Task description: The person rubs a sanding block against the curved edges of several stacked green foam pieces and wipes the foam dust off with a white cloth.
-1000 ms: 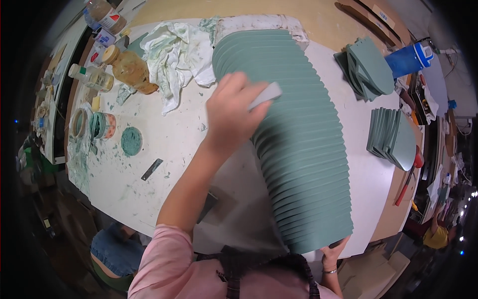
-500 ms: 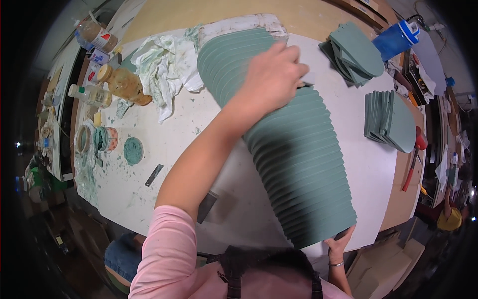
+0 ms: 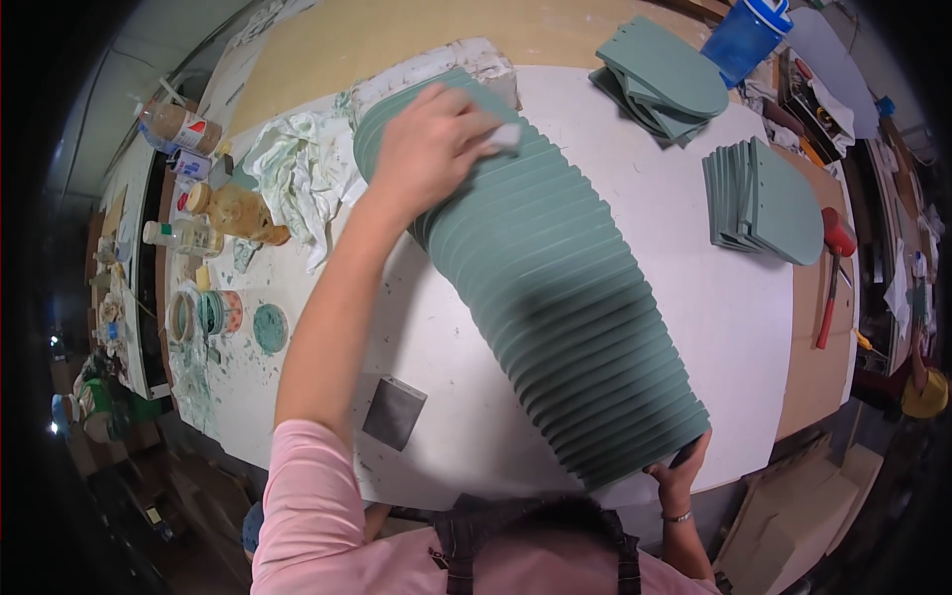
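A long row of green, round-ended panels [image 3: 555,258] is packed face to face, running slantwise across the white table [image 3: 684,327]. Over its far end, my left hand [image 3: 426,149] is closed on a small pale block [image 3: 504,139], which lies against the panels' edges; motion blurs the fingers a little. My right hand [image 3: 682,474] grips the near right corner of the row, with part of its fingers hidden beneath or behind the last panel. Behind the far end, touching the row, is a paint-stained white block [image 3: 491,61].
Loose green panels [image 3: 664,74] and a second pile [image 3: 783,203] lie at the right, near a red-headed mallet [image 3: 838,233] and blue jug [image 3: 744,40]. Leftward are a crumpled cloth [image 3: 297,169], bottles [image 3: 183,238] and an open jar [image 3: 220,311]. A grey metal block [image 3: 395,412] sits near my left arm.
My left hand has swept leftward across the far part of the row with the pale block. My right hand keeps its hold at the near corner. The whole view has shifted slightly.
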Demonstrator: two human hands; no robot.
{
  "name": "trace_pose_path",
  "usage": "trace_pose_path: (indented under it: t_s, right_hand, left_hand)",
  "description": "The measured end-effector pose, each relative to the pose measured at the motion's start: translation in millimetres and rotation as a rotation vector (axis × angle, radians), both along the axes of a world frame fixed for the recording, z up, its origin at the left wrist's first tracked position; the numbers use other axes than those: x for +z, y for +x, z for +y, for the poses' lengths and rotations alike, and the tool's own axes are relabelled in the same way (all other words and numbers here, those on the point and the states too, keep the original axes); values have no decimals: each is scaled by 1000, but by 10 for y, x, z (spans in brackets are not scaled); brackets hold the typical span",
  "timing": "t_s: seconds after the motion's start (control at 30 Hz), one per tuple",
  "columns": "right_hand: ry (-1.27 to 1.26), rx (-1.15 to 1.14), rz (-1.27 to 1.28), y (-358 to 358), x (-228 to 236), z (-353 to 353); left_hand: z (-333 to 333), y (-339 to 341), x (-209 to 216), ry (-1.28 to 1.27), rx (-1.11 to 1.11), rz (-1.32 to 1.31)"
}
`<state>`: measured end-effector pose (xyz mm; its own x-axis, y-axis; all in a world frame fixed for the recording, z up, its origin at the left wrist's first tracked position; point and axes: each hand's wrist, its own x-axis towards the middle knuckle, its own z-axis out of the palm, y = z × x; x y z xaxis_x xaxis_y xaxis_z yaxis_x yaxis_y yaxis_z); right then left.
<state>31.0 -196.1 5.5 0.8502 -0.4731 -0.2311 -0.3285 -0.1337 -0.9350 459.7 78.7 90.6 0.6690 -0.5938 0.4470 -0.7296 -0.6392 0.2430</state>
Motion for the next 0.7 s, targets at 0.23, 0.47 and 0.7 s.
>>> trace_pose_path:
  t_s: [0.23,0.47,0.7]
  right_hand:
    - [-8,-23,-18,-62,-13,-23]
    - [-25,14,-8,4,7,12]
    - [23,-35,-50,-34,1,-11]
  left_hand:
    - [142,68,208,219,-7,78]
    - [-185,196,75,8,-142,-66]
    - [504,-133,249,182,20,138]
